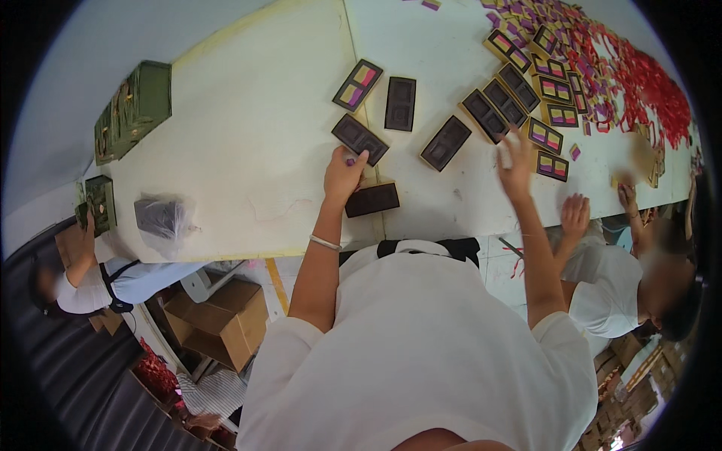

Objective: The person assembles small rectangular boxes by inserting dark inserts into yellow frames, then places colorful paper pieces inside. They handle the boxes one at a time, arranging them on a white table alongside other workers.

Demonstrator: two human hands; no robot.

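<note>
Bench: a white bench top (pixel 256 150), with a seam running from its near edge toward its far edge.
Left hand (pixel 344 179): narrow, fingers curled about a small purple piece (pixel 350 161); the thumb reaches over the rim of a dark two-well tray (pixel 356 135), near the seam. Whether it also grips the tray, one cannot tell.
Right hand (pixel 514 171): wide, fingers spread and a little blurred, just beside the near ends of three dark trays (pixel 483 114) lying side by side.
Loose dark trays: one (pixel 374 200) lies by the near edge, partly behind the left wrist; another (pixel 400 104) sits farther in; a third (pixel 445 143) lies slantwise between the hands.
Filled trays: one (pixel 357 85), with yellow, pink and purple pieces, lies at the seam; a cluster (pixel 555 89) lies right of the three trays.
Far right corner: loose purple-and-gold pieces (pixel 519 15) beside a heap of red ribbons (pixel 647 86).
Left end: green boxes (pixel 135 113) and, close to the near edge, a dark block in clear plastic (pixel 160 216).
Co-workers: one (pixel 86 289) at the left end, one (pixel 609 282) along the near edge, right.
</note>
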